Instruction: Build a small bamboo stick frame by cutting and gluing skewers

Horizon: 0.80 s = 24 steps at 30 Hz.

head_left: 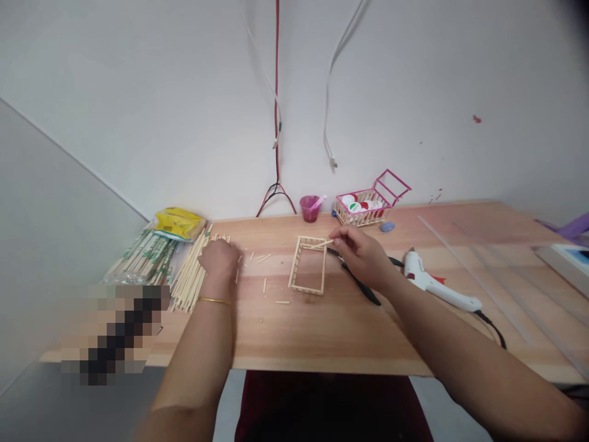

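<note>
My right hand (361, 255) pinches a short thin wooden stick (321, 244) between thumb and fingertips. That stick reaches over the far end of a small rectangular frame (293, 270) built of similar sticks, which sits on the table with its middle open. On the left, my left hand (218, 261) is curled over the far end of a pile of long wooden sticks (189, 279). Its fingertips are hidden, so what they grip is not visible. Several short cut pieces (264, 285) lie between the pile and the frame.
Dark-handled pliers (363, 288) lie partly under my right forearm, beside a white glue gun (432, 288) with its cord. Toward the wall stand a pink cup (310, 210) and a stick basket (340, 213) holding round pieces. A yellow packet (179, 223) rests on wrapped sticks (147, 255).
</note>
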{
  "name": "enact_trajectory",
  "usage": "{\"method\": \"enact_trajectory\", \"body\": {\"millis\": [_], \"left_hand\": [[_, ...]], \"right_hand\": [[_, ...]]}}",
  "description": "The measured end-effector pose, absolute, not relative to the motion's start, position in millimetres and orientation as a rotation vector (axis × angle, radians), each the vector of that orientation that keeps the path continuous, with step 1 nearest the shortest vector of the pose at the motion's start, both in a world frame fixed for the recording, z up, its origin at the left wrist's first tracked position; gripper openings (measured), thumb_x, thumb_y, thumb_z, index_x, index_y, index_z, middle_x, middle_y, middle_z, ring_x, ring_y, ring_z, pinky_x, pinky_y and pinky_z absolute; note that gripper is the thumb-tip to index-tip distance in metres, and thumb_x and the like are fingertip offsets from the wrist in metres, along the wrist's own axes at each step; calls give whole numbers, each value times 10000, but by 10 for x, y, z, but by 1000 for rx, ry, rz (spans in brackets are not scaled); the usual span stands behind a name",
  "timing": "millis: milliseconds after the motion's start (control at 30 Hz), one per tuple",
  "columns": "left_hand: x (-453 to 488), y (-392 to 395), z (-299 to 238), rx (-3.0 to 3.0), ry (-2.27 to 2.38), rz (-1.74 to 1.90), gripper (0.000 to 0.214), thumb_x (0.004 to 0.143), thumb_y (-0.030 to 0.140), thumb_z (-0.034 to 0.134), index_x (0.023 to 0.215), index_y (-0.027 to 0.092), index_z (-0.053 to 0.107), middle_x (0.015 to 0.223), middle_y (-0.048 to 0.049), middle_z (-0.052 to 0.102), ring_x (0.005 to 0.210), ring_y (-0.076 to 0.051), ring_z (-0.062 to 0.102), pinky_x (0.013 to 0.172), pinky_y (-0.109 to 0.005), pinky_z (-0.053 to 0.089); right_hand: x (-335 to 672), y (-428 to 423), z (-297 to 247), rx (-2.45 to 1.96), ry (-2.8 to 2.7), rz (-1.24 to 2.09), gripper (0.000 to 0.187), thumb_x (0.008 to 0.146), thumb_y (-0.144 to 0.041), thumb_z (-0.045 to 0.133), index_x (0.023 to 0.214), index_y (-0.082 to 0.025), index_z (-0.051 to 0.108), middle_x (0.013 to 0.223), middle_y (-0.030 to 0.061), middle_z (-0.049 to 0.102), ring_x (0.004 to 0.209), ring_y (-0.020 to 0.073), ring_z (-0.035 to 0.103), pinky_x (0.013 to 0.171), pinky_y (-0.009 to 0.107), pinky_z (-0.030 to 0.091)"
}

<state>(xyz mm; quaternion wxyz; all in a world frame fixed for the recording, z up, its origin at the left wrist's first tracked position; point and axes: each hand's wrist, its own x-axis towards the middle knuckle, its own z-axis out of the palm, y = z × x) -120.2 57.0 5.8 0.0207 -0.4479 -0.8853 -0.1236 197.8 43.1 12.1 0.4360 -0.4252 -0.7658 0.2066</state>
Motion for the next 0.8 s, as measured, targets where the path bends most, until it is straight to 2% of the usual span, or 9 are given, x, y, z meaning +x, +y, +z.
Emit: {"method": "enact_trajectory", "body": {"millis": [400, 800], "left_hand": [[-1226, 593, -3, -1334, -2797, -229, 309, 749, 257, 543, 985, 109, 677, 1071, -237, 673, 1046, -373, 610, 811, -455, 441], [-1114, 600, -4, -1403, -2724, -168, 266, 779, 278, 523, 927, 124, 682, 985, -220, 698, 932, -331, 662, 774, -430, 440]], "right_hand": [[1972, 434, 95, -960, -1870, 628, 79, 842, -233, 550, 903, -195, 584, 817, 24, 602, 693, 141, 543, 666, 288, 443], [1967, 421, 91, -958, -1892, 598, 76, 841, -241, 549, 894, -202, 587, 792, 23, 607, 678, 149, 551, 642, 289, 443]]}}
